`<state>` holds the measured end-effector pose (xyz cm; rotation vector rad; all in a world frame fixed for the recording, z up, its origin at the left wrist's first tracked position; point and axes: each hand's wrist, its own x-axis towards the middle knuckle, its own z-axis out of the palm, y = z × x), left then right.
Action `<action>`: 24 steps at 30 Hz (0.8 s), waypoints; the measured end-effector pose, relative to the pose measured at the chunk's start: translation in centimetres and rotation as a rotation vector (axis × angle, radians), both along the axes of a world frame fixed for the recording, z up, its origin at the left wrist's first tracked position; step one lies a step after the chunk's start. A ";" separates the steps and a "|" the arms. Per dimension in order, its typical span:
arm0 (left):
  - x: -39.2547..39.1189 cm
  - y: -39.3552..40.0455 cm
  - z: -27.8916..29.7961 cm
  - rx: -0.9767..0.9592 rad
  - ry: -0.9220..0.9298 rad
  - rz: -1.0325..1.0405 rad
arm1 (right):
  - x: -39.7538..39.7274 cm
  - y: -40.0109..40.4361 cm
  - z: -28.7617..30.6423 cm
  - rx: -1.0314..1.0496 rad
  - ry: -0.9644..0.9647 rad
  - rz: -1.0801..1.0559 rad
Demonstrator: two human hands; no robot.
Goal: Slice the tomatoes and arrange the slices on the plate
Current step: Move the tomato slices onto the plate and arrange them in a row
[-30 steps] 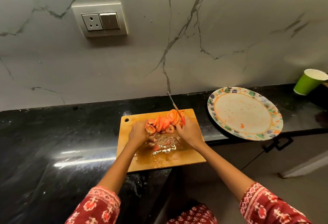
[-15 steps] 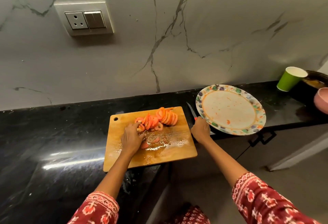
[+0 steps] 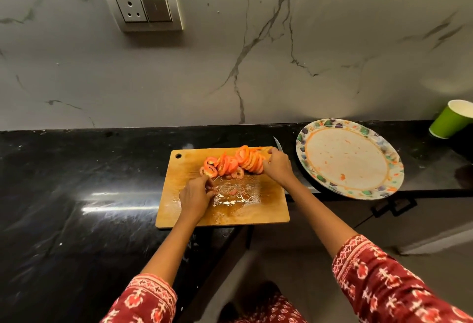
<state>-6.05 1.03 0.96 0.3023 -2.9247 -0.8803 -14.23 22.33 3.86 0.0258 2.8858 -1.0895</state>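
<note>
1. Tomato slices (image 3: 234,164): overlapping row along the far edge of the cutting board (image 3: 266,210), spanning from its middle to the far-right corner. None on the plate.
2. Left hand (image 3: 195,194): on the board's middle-left, fingertips bunched together and touching the slice at the row's left end.
3. Right hand (image 3: 277,166): at the board's far-right corner, fingers curled against the row's right end; can't tell if they actually pinch a slice.
4. Knife (image 3: 278,143): on the bench just off the board's right edge, blade tip pointing at the wall, mostly hidden behind the right hand.
5. Plate (image 3: 302,143): right of the board, overhanging the bench's front edge; only juice smears and small bits on it.
6. Green cup (image 3: 450,123): bench's far-right, near the wall.
</note>
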 end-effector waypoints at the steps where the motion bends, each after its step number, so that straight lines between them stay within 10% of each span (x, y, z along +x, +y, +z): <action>1: -0.1 0.1 0.1 -0.007 0.018 0.015 | -0.4 0.0 -0.2 -0.016 -0.049 -0.021; 18: -4.3 2.8 1.9 0.083 0.219 -0.039 | -2.5 2.4 2.9 -0.256 -0.156 0.216; 24: -5.7 4.2 3.6 0.491 0.012 -0.253 | -1.1 3.0 5.6 -0.493 -0.286 0.323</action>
